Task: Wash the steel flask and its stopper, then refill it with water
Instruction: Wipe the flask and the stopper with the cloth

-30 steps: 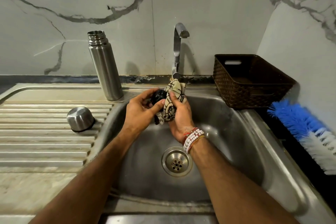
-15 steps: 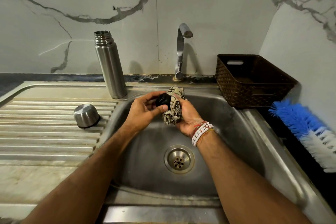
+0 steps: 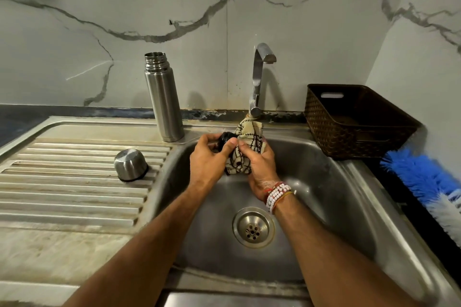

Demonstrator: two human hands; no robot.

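Over the steel sink basin (image 3: 324, 182), the left hand (image 3: 208, 162) grips the small black stopper (image 3: 224, 141) so the right hand (image 3: 259, 164), clutching the crumpled patterned cloth (image 3: 245, 147), can wipe it.

White marble-look tiles with grey veins cover the back wall (image 3: 124, 7) and the right wall (image 3: 424, 32), which meet in a corner; a soft glare lies across the upper tiles. A dark, stained strip (image 3: 74, 110) runs along the foot of the back wall. Below it a steel sink unit has a ribbed drainboard (image 3: 62, 182) on the left and a basin (image 3: 336, 194) with a tap (image 3: 258, 77) behind. A brown woven basket (image 3: 349, 132) stands in the corner, and a blue and white brush (image 3: 424, 177) lies on the dark desk (image 3: 409, 217) just beside it.
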